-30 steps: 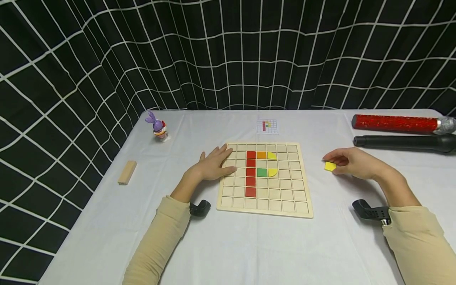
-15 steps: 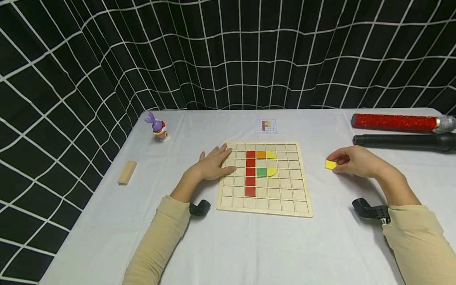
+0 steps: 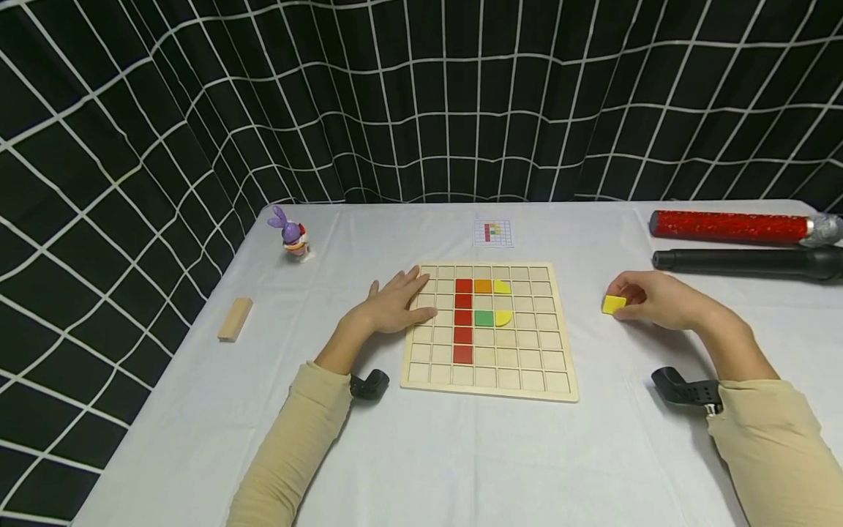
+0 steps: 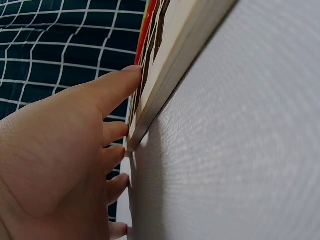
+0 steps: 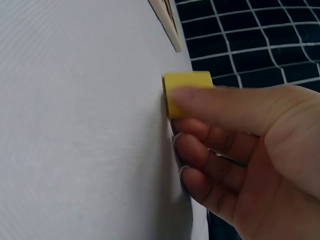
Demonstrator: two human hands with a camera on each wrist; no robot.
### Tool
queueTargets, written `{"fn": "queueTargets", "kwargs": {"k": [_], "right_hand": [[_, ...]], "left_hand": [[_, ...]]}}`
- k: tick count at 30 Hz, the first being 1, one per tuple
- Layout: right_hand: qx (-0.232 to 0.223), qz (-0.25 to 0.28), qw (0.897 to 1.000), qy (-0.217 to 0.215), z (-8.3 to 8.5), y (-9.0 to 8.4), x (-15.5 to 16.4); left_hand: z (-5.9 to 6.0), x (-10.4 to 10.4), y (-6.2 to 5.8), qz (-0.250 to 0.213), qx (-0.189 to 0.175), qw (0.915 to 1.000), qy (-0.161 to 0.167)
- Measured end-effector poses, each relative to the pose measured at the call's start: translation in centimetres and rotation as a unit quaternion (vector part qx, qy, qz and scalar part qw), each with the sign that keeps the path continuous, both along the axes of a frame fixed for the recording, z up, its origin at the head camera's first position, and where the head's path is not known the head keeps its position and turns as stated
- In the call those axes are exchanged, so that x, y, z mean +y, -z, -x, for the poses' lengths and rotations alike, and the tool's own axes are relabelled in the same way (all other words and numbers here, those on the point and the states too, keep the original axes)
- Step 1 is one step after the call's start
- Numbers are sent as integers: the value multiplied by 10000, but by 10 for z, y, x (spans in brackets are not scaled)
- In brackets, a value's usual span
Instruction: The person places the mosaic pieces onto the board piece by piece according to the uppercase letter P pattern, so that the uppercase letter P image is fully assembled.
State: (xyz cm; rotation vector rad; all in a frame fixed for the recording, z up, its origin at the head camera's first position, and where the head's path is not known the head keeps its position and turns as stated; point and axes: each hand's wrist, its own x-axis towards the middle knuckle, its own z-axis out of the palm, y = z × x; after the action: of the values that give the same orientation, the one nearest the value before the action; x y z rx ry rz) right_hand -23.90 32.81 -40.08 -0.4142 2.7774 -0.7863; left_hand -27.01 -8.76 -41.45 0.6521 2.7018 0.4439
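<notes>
A wooden grid board lies mid-table. On it are a column of several red squares, an orange square, a green square and two yellow rounded pieces. My left hand rests spread on the board's left edge; in the left wrist view, the thumb touches its rim. Right of the board, my right hand pinches a yellow square tile between thumb and fingers. The right wrist view shows the tile partly covered by the thumb, close to the white cloth.
Behind the board lies a small printed pattern card. A purple-eared figurine and a wooden block are on the left. At the back right lie a red tube and a black rod. A dark gridded curtain surrounds the table.
The fingers of my right hand have turned the yellow tile, and it has shifted slightly back and to the right. My left hand and the board have stayed put.
</notes>
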Motion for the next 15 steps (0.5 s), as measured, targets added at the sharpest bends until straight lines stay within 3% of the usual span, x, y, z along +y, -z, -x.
{"fn": "queueTargets", "kwargs": {"k": [6, 15], "right_hand": [[-3, 209, 9997, 98, -2, -3, -2], [-90, 1346, 9880, 751, -9, -22, -4]], "left_hand": [[0, 0, -1, -3, -13, 10000, 17], [0, 0, -2, -33, -43, 10000, 27]]}}
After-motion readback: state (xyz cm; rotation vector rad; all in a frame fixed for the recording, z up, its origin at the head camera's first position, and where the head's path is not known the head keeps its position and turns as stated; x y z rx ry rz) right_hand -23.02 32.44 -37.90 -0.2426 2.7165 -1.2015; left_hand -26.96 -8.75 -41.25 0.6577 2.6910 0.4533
